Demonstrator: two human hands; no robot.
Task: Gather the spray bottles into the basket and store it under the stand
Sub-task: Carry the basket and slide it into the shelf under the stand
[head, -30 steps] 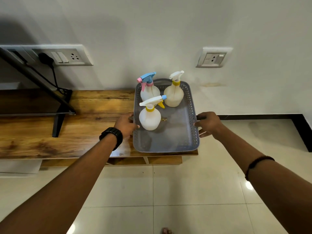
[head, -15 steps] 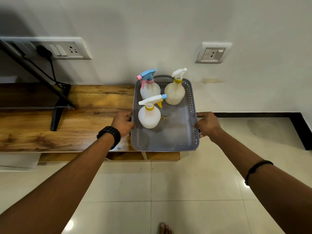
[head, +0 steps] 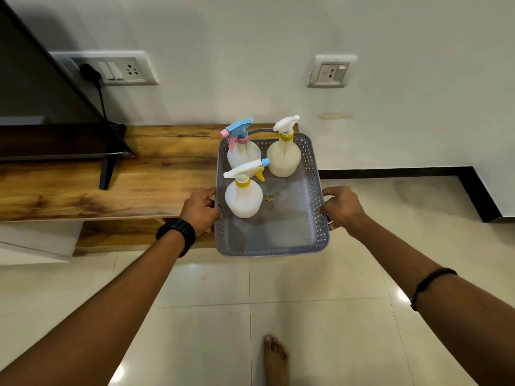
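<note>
A grey perforated basket [head: 281,235] holds three upright white spray bottles. One has a blue and pink trigger head [head: 242,151], one a white head with a yellow collar [head: 284,157], and the nearest a white head with a blue tip [head: 243,195]. My left hand [head: 199,210] grips the basket's left wall and my right hand [head: 341,208] grips its right wall. The basket's near end juts out past the front edge of the wooden stand [head: 111,176], over the floor.
A black TV foot [head: 107,171] stands on the stand's left part, with a cable running to a wall socket [head: 111,69]. A second socket [head: 330,72] is on the wall at right. Below the stand top is a wooden shelf [head: 122,235]. My bare foot [head: 274,358] is on the tiled floor.
Both hands closed on the basket's sides and pulled it toward me, so it now overhangs the stand's front edge. The camera tilted further down.
</note>
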